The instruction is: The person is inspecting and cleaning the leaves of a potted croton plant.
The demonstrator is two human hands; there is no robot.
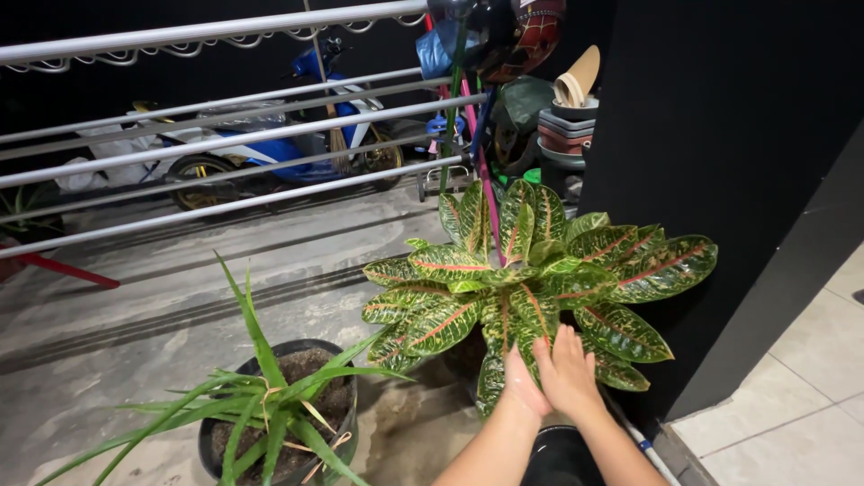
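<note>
While both forearms reach up from the bottom edge of the head view, the left hand [525, 385] and the right hand [569, 371] lie close side by side, pressed in among the lower leaves of a croton plant with broad green leaves veined in yellow and red [531, 279]. The right hand lies open, fingers together and flat on a leaf; the left hand is partly tucked behind it, and whether it grips anything cannot be told. The croton stands on the grey concrete floor [144, 306], just beside a black wall [720, 135]. To its left, near but apart, sits a round black plastic pot of soil holding a plant with long narrow green blades [279, 409]. Behind, metal rails of a drying rack [225, 144] cross in front of a blue motorbike [270, 148].
</note>
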